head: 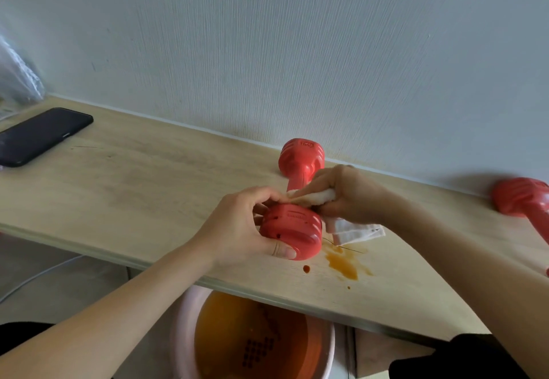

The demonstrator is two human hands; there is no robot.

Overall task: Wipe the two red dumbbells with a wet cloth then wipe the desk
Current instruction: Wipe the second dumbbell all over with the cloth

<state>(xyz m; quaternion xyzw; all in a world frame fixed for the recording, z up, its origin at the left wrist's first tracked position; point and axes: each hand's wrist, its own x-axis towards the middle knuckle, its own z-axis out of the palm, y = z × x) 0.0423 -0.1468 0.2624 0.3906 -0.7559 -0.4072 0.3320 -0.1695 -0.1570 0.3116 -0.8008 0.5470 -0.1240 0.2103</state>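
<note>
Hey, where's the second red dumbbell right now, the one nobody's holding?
In the head view, the second dumbbell lies at the far right of the desk by the wall, beyond the right hand.

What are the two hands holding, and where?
Left hand grips the dumbbell by its near end; right hand holds the cloth bunched at its handle.

Two dumbbells [300, 197] [523, 197], one cloth [350, 231], one phone [41, 136], one basin [184, 334].

Left hand [237, 224] curls round the near dumbbell [292, 230] end; right hand [347, 194] pinches the cloth [312, 196] against its handle; both forearms bare.
</note>
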